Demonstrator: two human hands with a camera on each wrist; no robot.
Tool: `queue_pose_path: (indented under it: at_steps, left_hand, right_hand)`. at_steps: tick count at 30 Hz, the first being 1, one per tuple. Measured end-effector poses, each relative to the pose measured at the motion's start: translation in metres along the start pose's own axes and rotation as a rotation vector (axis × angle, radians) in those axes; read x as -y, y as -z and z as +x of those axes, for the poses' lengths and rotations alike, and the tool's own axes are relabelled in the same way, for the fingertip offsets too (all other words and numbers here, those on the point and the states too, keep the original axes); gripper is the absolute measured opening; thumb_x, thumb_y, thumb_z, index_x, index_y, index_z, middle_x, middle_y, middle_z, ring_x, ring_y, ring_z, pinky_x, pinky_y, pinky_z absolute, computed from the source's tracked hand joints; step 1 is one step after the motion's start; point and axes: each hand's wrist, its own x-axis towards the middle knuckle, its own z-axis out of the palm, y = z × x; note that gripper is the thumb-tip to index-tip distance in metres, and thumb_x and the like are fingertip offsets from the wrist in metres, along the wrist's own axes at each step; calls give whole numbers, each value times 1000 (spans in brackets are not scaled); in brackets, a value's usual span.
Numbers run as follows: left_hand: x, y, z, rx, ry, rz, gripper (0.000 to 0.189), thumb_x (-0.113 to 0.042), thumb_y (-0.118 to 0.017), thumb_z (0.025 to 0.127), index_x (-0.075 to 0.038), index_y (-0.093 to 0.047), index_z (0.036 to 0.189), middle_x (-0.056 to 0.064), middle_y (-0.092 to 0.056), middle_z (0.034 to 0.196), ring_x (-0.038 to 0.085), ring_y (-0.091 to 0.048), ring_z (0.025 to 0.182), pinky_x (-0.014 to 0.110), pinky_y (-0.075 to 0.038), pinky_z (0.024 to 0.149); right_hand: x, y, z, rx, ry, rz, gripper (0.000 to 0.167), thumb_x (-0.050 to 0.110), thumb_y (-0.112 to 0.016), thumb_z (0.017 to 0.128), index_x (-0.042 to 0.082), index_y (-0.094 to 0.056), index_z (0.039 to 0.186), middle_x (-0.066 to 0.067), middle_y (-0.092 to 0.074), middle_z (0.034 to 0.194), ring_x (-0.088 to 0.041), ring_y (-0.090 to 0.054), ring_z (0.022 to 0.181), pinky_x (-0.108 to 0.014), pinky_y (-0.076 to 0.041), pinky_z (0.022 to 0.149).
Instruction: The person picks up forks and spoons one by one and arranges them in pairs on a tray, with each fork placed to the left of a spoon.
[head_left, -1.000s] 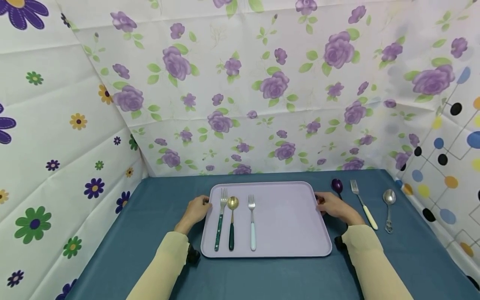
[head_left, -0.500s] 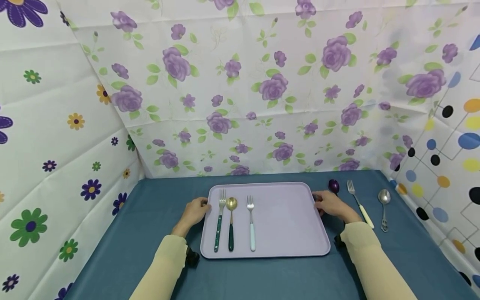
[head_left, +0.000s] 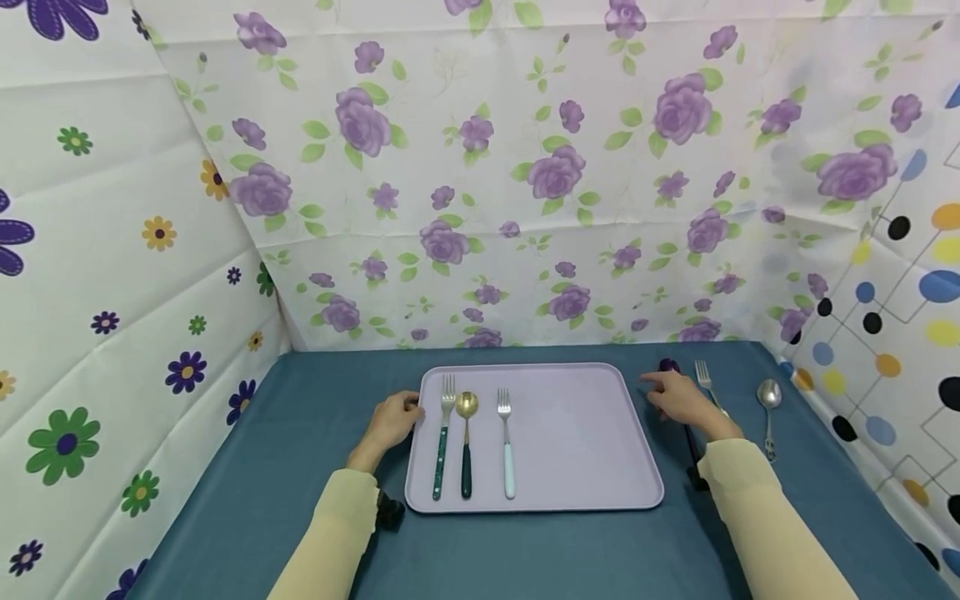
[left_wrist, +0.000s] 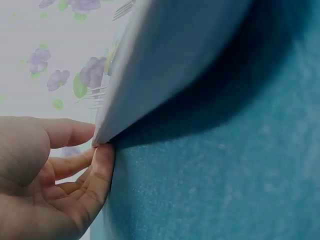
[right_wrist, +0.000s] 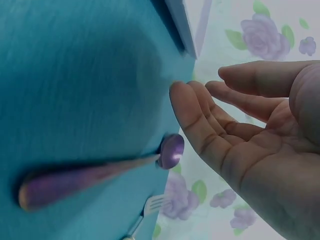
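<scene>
A pale lilac tray (head_left: 581, 442) lies on the table. On its left half are a fork with a dark green handle (head_left: 442, 442), a gold spoon with a dark green handle (head_left: 467, 446) and a fork with a pale mint handle (head_left: 507, 446). My left hand (head_left: 392, 419) pinches the tray's left edge, thumb above and fingertips below, as the left wrist view shows. Apart from the tray's right edge, my right hand (head_left: 681, 398) holds nothing, its fingers relaxed. It hovers over a purple spoon (right_wrist: 172, 151), partly hidden in the head view.
Right of that hand lie a fork (head_left: 703, 375) with a cream handle, mostly covered by the hand and sleeve, and a silver spoon (head_left: 768, 408) with an ornate handle. Patterned cloth walls (head_left: 495, 208) enclose the blue-covered table (head_left: 525, 554) at the back and sides.
My right hand has let go of the tray's right edge and moved right, over the purple spoon. My left hand keeps its hold, and the tray stays in place.
</scene>
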Motion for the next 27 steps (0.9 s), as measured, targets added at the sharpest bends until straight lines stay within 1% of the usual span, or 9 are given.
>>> queue_pose_path:
  at_steps: [5,7,10,12,15,17,20,23,27]
  left_hand:
    - [0,1,5,0,-7,-5,41,-12,-61,100,9,-61,136,16,-71,107,25,-68,92,43,-57,84]
    - [1,1,5,0,-11,-11,41,-12,-61,100,9,-61,136,16,-72,107,25,-69,91,42,-57,83]
    - [2,2,5,2,-11,-31,41,-11,-61,100,9,-61,136,16,-72,106,25,-70,89,42,-58,82]
    - [2,2,3,9,-8,-44,41,-11,-61,101,10,-61,136,16,-72,105,25,-71,88,43,-58,82]
    - [2,1,0,29,-9,-56,41,-11,-61,101,10,-60,136,15,-72,104,24,-71,86,44,-58,83]
    - [2,0,-2,38,-21,-62,42,-11,-60,102,11,-59,137,15,-72,104,23,-70,86,44,-57,83]
    - [3,0,-3,36,-37,-75,42,-10,-60,101,11,-59,138,14,-71,103,23,-70,87,44,-57,83]
    - [4,2,-4,34,-35,-104,43,-9,-59,101,11,-57,140,14,-70,103,24,-69,88,44,-57,84]
    - [5,2,-5,37,-33,-136,44,-7,-58,101,12,-56,141,16,-69,105,24,-69,89,44,-58,85]
  right_hand:
    - [-1,9,-2,-2,-14,5,47,0,-47,102,-17,-46,146,-26,-65,95,-31,-64,65,-38,-54,61]
    - [-2,12,-3,-21,-14,1,46,-1,-47,102,-17,-47,145,-28,-65,99,-31,-64,64,-37,-54,59]
    - [-4,15,-5,-57,-8,-15,46,-1,-46,101,-18,-48,144,-29,-65,97,-31,-64,63,-36,-53,58]
    - [-6,16,-8,-83,-11,-28,45,-1,-47,101,-19,-49,142,-26,-66,92,-28,-64,62,-36,-53,59]
    - [-10,17,-13,-104,-28,-40,45,-2,-46,99,-20,-50,140,-18,-62,77,-23,-59,59,-36,-50,58]
    - [-14,17,-15,-125,-39,-51,44,-3,-46,98,-20,-52,138,-11,-60,73,-19,-56,57,-35,-47,57]
    - [-19,18,-15,-136,-38,-70,44,-2,-46,97,-21,-52,137,-6,-53,66,-16,-49,54,-33,-42,55]
    - [-23,17,-12,-130,-30,-90,45,-2,-46,96,-22,-52,136,-4,-51,68,-14,-44,53,-32,-38,54]
    - [-29,17,-10,-134,-22,-129,47,-5,-47,92,-24,-51,134,-10,-59,76,-16,-44,55,-33,-38,55]
